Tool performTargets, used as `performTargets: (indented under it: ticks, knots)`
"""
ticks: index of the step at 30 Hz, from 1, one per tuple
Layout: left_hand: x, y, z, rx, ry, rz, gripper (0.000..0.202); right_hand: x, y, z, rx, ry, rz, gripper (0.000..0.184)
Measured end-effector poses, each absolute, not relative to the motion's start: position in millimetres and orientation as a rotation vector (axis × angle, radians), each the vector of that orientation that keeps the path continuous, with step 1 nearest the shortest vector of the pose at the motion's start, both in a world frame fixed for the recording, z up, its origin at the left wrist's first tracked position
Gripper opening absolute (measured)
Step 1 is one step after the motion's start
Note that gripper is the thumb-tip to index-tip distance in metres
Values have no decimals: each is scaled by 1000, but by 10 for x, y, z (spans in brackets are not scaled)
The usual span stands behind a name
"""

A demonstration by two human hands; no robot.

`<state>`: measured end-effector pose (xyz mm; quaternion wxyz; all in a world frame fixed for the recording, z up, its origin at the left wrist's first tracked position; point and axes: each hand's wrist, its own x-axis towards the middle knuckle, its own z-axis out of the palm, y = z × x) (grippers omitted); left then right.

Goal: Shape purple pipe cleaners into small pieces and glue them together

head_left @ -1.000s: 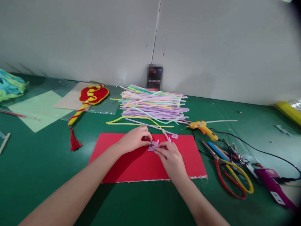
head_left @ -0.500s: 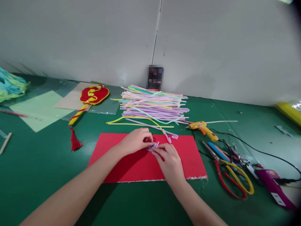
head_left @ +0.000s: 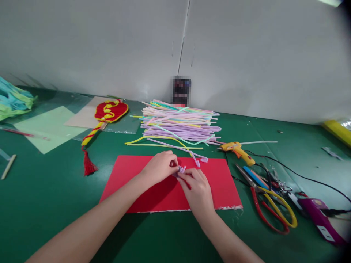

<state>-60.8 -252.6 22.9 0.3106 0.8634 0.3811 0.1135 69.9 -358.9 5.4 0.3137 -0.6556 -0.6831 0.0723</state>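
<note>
Over the red board (head_left: 161, 197), both hands meet at a small bent piece of lilac pipe cleaner (head_left: 182, 169). My left hand (head_left: 161, 166) pinches its left side between thumb and fingers. From the right, my right hand (head_left: 196, 182) grips the same piece with thumb and forefinger. Much of the piece is hidden by the fingertips. Just beyond the hands, other lilac pipe cleaners with curled ends (head_left: 203, 159) lie across the board's back edge.
A pile of pastel pipe cleaners (head_left: 181, 124) lies behind the board. To the right are a yellow glue gun (head_left: 237, 150), scissors (head_left: 256, 190) and a purple corded tool (head_left: 319, 217). A red-and-yellow fan with a tassel (head_left: 111, 110) rests at left, near pale green paper (head_left: 49, 126).
Both hands stay at the lilac piece with only slight finger movement. The whole view has shifted very slightly.
</note>
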Motion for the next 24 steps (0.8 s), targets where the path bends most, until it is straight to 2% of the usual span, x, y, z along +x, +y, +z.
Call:
performTargets:
  ticks: [24]
  knots:
    - [-635, -2577, 300, 2383, 915, 282, 7, 711, -3607, 74, -1746, -1806, 175, 19]
